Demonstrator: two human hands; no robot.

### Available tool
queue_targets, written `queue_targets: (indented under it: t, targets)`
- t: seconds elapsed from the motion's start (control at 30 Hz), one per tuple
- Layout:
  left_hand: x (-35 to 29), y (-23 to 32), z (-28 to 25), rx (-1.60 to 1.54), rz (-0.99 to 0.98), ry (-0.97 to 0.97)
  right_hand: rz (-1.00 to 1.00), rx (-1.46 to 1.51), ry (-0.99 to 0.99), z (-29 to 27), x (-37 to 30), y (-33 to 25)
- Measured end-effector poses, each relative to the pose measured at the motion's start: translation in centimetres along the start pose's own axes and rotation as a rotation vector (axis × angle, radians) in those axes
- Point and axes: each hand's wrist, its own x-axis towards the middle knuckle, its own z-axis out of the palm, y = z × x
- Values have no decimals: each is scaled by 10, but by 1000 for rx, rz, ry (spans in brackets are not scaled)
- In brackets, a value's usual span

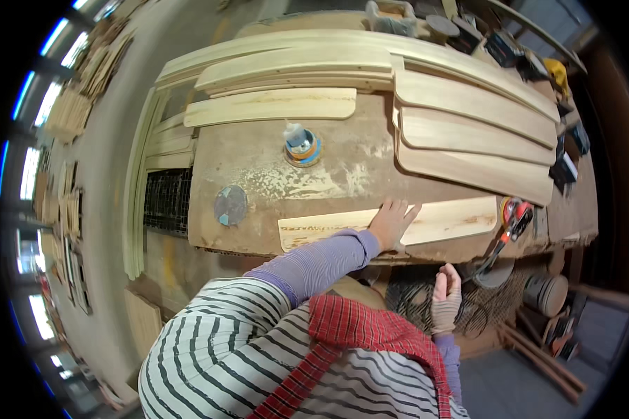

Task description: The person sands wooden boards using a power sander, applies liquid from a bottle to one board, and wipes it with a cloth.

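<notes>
Two hands are in view, both the person's own, entering from the lower edge. The right hand (445,299) hangs below the near edge of the worktop (258,167), off the surface, gloved, fingers loosely curled and holding nothing that can be seen. The left hand (392,222) lies flat and open, palm down, pressed on a shaped wooden slat (440,222) that rests along the near edge. The slat's long axis runs left to right, parallel to that edge; the hand sits near its middle, so wood extends to both sides of it. The left hand is on the piece; the right is near but apart, below it.

Just beside the slat's right end, at the near right corner, sits an orange power sander (516,213) with its cable hanging down. Toward the near left lies a grey sanding disc (230,205). At the worktop's centre stands a glue bottle (300,142) on a tape roll. Beyond, stacked curved slats (468,133) cover the right side and far edge, with a single one toward the far left.
</notes>
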Motion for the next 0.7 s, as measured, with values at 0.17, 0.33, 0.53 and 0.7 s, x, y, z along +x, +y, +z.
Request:
queue_targets:
  t: [0.17,0.33,0.53,0.7]
  targets:
    - [-51,-30,-13,-33,-10,71,-80,133,-91,8,18,11]
    - [-184,-143,-38,2,-25,34,-89,108,-130,29,16,-9]
    - [-285,-304,-99,162,-361,-259,-26,102,-106,82,11,-9]
    - [-310,-411,-117,281,-275,-253,142,119,-94,145,-3,-15]
